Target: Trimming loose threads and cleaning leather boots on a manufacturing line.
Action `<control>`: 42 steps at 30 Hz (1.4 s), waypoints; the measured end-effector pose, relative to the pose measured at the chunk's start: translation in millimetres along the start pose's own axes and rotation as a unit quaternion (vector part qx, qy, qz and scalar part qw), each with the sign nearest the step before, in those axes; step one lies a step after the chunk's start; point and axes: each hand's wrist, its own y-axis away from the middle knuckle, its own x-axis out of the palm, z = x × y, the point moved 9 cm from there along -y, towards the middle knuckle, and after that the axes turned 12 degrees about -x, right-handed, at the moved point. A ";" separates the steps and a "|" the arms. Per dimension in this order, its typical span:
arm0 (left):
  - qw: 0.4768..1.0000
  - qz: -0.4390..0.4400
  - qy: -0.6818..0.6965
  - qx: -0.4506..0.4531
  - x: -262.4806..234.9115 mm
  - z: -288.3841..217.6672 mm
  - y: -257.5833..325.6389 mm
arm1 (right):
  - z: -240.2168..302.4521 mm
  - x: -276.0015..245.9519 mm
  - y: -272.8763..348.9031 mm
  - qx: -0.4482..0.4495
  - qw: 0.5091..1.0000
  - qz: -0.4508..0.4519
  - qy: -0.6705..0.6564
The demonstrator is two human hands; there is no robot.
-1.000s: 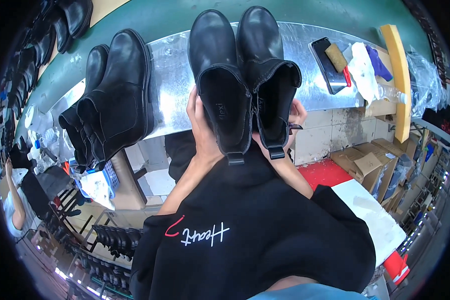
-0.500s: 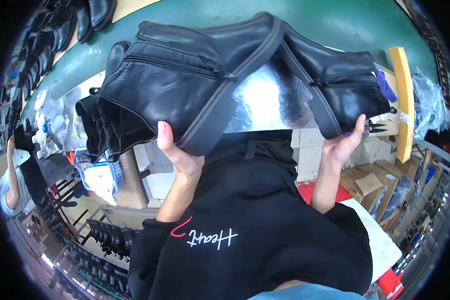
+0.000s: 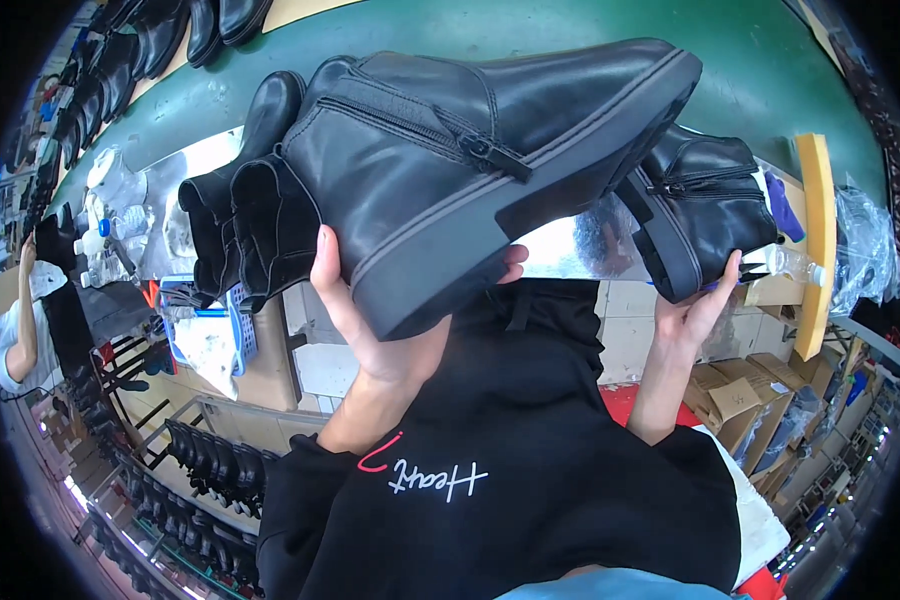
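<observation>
The left hand (image 3: pixel 368 345) is grasping 1 black zippered boot (image 3: pixel 435 190); farther right, the right hand (image 3: pixel 694 312) is grasping 1 similar black boot (image 3: pixel 708 220).

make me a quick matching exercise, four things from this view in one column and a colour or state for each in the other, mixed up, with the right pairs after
Things:
1. strip
2. left hand
3. basket
4. right hand

Colours and states:
A. holding the middle boot
B. blue
C. holding the right boot
D. yellow

Right pairs: 1-D, 2-A, 3-B, 4-C
</observation>
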 end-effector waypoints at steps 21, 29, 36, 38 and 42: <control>0.990 0.093 -0.099 0.043 39.7 12.5 5.9 | 34.6 3.7 -6.0 -0.034 0.999 0.000 -0.006; 0.963 -0.088 -0.128 0.218 7.5 -3.8 4.2 | 64.1 7.6 -5.6 -0.062 0.997 -0.014 -0.052; 0.834 -0.116 -0.463 0.276 -72.2 34.2 -42.0 | 84.8 40.2 4.9 -0.052 0.990 0.034 -0.127; 0.674 -0.102 -0.669 0.298 -139.6 38.6 -52.9 | 85.1 49.3 9.7 -0.046 0.989 0.042 -0.131; 0.516 -0.064 -0.728 0.447 -13.2 34.0 -6.9 | 84.4 48.9 7.6 -0.039 0.988 0.041 -0.145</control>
